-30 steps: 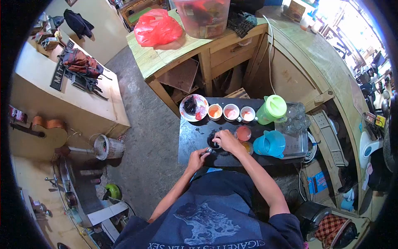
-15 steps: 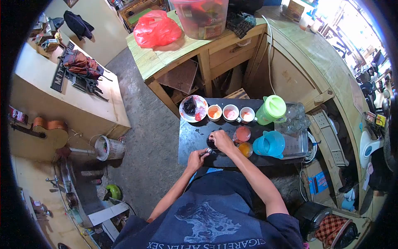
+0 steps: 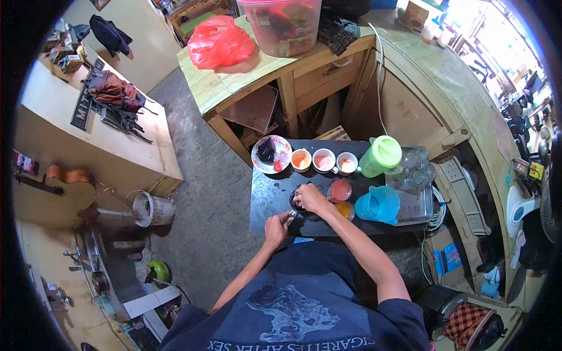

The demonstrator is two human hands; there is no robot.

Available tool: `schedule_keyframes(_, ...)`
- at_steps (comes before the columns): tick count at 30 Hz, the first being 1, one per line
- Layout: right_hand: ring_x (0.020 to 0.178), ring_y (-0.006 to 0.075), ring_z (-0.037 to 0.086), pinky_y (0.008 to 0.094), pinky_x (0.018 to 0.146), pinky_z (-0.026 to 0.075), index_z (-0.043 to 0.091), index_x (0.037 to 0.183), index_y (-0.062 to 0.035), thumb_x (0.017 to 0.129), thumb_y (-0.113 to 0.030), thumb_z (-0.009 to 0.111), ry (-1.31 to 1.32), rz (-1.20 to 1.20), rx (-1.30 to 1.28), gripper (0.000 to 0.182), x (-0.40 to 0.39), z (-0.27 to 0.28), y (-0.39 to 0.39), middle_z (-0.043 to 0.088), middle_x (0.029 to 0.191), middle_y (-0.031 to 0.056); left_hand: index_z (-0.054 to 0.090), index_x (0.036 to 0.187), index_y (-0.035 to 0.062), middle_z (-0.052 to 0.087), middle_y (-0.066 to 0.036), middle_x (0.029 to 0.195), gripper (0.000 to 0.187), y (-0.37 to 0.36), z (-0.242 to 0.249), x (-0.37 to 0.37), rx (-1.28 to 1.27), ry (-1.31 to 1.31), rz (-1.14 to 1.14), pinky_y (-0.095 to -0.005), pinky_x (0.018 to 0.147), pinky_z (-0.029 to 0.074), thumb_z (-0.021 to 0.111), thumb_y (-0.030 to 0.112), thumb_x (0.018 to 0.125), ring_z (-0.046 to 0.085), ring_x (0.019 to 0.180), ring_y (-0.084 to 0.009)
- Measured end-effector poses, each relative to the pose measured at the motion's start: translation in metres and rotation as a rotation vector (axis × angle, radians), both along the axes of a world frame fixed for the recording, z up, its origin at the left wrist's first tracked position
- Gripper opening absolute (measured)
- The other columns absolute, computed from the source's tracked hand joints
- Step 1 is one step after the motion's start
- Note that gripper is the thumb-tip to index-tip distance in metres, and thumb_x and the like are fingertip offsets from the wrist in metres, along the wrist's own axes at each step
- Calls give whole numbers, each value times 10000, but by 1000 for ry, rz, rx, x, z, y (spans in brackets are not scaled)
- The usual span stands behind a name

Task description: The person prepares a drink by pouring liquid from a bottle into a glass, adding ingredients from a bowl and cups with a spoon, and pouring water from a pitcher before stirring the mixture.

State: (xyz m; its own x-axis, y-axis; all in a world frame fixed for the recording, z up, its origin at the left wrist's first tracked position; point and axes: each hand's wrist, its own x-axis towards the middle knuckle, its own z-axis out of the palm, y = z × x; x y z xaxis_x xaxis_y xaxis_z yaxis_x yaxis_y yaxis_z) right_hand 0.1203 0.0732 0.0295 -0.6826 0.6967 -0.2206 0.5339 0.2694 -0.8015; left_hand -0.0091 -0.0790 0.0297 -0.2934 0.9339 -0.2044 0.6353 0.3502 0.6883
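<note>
On the dark table (image 3: 266,202), my left hand (image 3: 276,229) is closed round the handle of a small dark strainer or cup (image 3: 294,202). My right hand (image 3: 312,198) is closed over its round part, and what the fingers pinch is hidden. Just right of my right hand are a glass of pink liquid (image 3: 339,191) and a glass of orange liquid (image 3: 345,210). Behind them stand several things in a row: a plate (image 3: 285,144) with a black bag on it, a cup with orange contents (image 3: 301,159), and two white cups (image 3: 324,160) with pale pink contents.
A green lidded pitcher (image 3: 381,155) and a blue pitcher (image 3: 379,205) stand at the right, beside a metal tray (image 3: 419,206) with upturned glasses (image 3: 417,167). A wooden counter (image 3: 211,88) behind holds a red bag (image 3: 220,44) and a plastic tub (image 3: 281,26). A bucket (image 3: 158,209) is at the left.
The view has shifted slightly. My right hand is still over the round part, with its fingers at a slightly different angle. My left hand keeps its hold.
</note>
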Motion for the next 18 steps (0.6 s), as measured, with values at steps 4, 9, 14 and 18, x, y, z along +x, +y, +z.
schedule_keyframes(4, 795, 399, 685, 452, 686, 533, 678, 780, 80, 781, -100, 682, -26, -5, 197, 180, 1, -6, -3, 653, 775, 276, 739, 1083, 145, 602, -234, 695, 226, 0, -3, 1, 18, 9, 25, -447, 596, 480, 689, 193, 867, 640, 641, -390)
schedule_keyframes(9, 908, 448, 652, 497, 770, 520, 651, 801, 100, 786, -111, 652, -178, -11, 69, 212, -4, 16, -3, 643, 877, 318, 741, 1070, 129, 592, -241, 685, 216, -2, -11, 1, 102, -8, 28, -451, 583, 477, 674, 160, 867, 639, 632, -393)
schedule_keyframes(14, 948, 461, 638, 503, 834, 513, 627, 860, 108, 795, -108, 624, -245, 91, 95, 226, -9, 30, -5, 644, 943, 326, 739, 1069, 120, 604, -247, 727, 216, 0, -1, 2, 66, -2, 24, -448, 596, 482, 674, 163, 868, 650, 671, -395)
schedule_keyframes(18, 944, 460, 641, 508, 850, 513, 626, 866, 92, 804, -83, 604, -284, 119, 114, 187, -13, 29, -7, 645, 958, 325, 735, 1075, 112, 628, -245, 771, 230, 0, 1, 1, 30, 3, 23, -451, 634, 493, 686, 189, 864, 658, 723, -397)
